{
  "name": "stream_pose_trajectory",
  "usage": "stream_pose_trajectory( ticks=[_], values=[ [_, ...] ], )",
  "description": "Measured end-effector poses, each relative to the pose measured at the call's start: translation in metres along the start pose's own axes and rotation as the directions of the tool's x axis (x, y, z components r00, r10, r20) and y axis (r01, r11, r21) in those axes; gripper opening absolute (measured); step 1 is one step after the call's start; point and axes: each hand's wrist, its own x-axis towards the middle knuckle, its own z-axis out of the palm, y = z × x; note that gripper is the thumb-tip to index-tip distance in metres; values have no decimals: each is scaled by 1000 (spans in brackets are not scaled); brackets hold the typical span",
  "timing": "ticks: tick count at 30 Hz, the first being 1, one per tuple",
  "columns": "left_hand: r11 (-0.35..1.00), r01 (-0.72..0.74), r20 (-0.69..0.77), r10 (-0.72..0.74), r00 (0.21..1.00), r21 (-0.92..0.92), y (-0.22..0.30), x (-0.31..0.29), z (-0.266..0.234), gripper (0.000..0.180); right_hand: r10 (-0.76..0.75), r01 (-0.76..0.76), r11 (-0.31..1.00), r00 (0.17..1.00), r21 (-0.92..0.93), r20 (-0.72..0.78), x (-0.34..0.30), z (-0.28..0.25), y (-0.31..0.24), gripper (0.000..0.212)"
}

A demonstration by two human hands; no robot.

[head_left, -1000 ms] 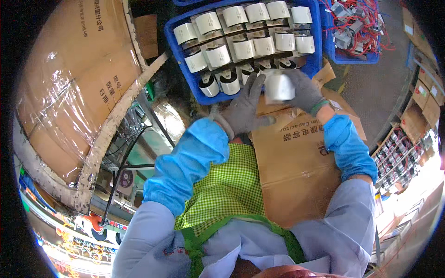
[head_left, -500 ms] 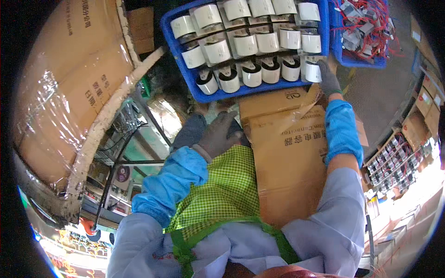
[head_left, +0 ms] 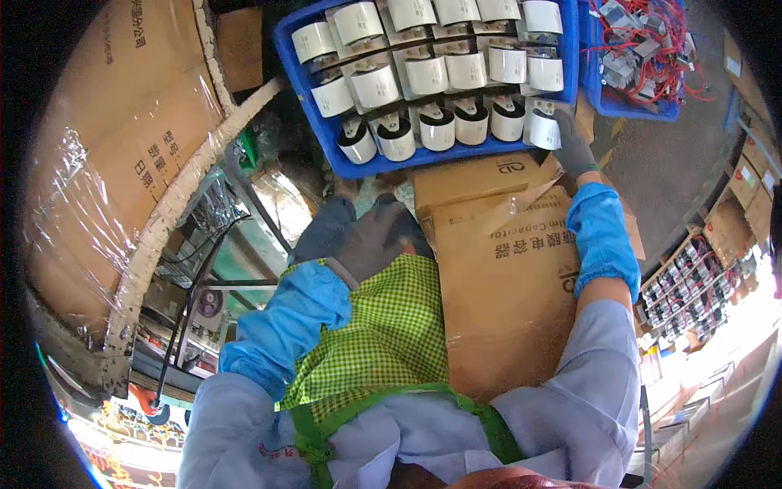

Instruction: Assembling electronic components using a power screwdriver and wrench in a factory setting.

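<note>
From the head view, the right hand (head_left: 570, 143) in its grey glove had closed around a white canister (head_left: 544, 129) at the near right corner of the blue crate (head_left: 303, 90), where half a second before it only touched the rim. The left hand (head_left: 371, 240) had dropped nearer the green checked apron (head_left: 383, 334), fingers loosely curled and holding nothing, beside the cardboard box (head_left: 505, 285).

Blue crate (head_left: 326, 130); white canisters (head_left: 440, 73) with black ends. Brown cardboard box (head_left: 505, 301). Grey gloves on left hand (head_left: 375, 240) and right hand (head_left: 570, 147). Blue sleeve covers (head_left: 603, 236). Green-yellow checked apron (head_left: 383, 334). Red wires (head_left: 652, 49).
</note>
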Motion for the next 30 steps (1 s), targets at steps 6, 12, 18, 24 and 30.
stream_pose_trajectory(
  ticks=[6,12,18,24,30],
  values=[
    [999,-23,38,24,999,-42,7,3,5,57,-64,65,993,998,-96,6,1,7,25,71],
    [998,-35,-56,32,998,-43,-2,9,10,55,201,-135,937,963,-321,181,29,-25,-47,97],
    [997,-2,26,4,1000,-74,6,17,8,54,-6,-45,758,997,-651,-76,13,30,-36,70],
    [994,-4,76,12,997,-105,15,15,6,55,172,-165,770,984,-617,-49,7,45,-40,53],
    [985,-114,-6,115,993,-130,7,6,9,55,69,-33,809,997,-586,39,10,-9,-50,59]
  ],
)
